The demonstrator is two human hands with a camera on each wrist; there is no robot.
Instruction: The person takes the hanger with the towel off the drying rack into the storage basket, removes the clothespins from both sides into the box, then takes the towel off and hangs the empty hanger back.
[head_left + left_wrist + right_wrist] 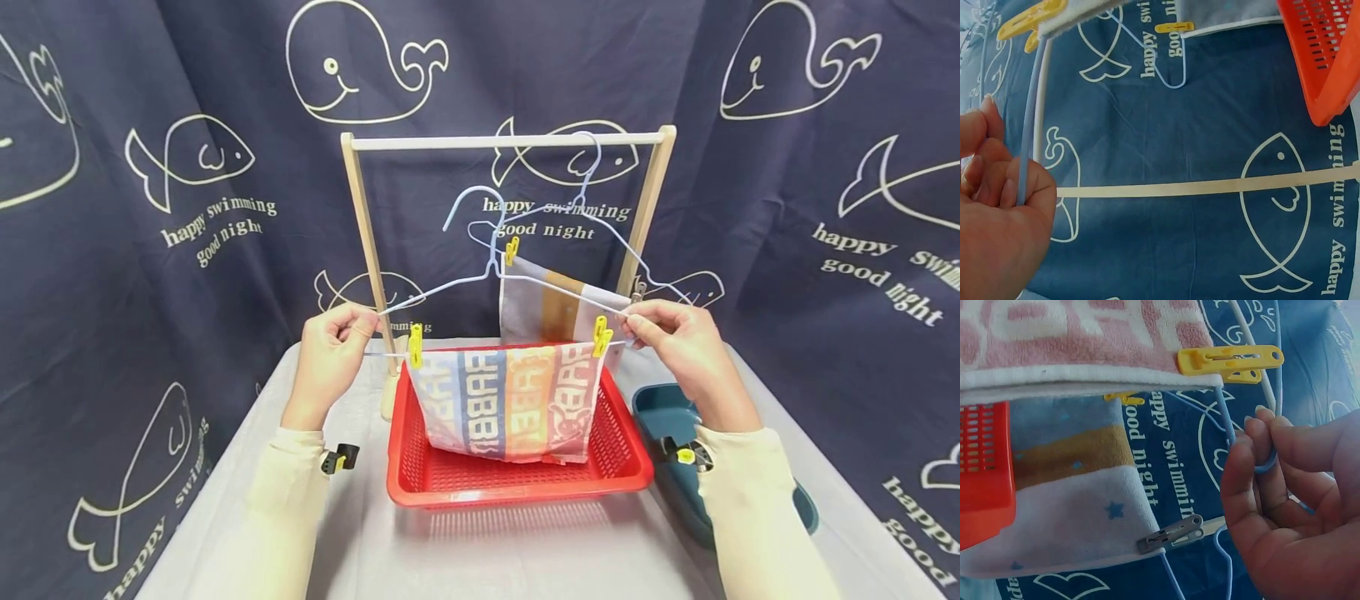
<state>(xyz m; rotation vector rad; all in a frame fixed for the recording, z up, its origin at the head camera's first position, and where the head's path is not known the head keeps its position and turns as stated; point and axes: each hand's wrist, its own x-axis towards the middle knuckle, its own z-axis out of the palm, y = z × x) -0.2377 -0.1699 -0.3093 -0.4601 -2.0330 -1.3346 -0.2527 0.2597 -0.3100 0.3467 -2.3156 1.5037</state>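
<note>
Between both hands a light blue wire hanger (444,287) is held up by its two ends, hook upward. My left hand (330,358) pinches the left corner, its fingers curled round the wire in the left wrist view. With thumb and fingers, my right hand (682,346) grips the looped right end. A striped towel (495,400) with lettering hangs from the hanger's lower bar, over the red basket. One yellow clothespin (416,346) clamps its left top corner. Another yellow clothespin (1229,360) bites the right corner.
Behind stands a wooden rack (365,225) with a white top bar (450,143). A second blue hanger (581,198) hangs there, carrying another towel (564,292) with a yellow and a grey clothespin (1169,534). Below are a red basket (517,493) and, at right, a teal bin (804,508).
</note>
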